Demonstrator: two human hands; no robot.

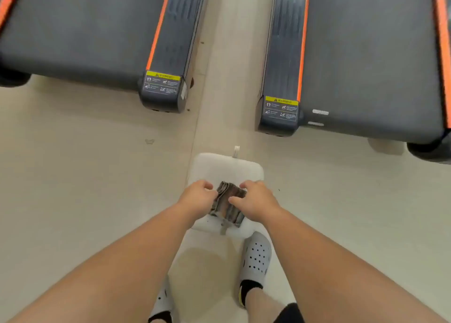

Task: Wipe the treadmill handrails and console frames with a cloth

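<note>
Both forearms stretched down over grey clogs [256, 255], left hand [199, 198] and right hand [256, 202] pinching a bunched grey cloth [229, 204] above a white bin [225, 167] on the floor, probably wringing or folding. Treadmill decks [366, 54] just ahead, handrails out of view, not wiped yet.

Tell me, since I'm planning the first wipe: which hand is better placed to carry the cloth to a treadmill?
Hard to separate: the left hand and right hand both grip the cloth over the white tub. Slightly right: the right treadmill ends nearer than the left treadmill.
</note>
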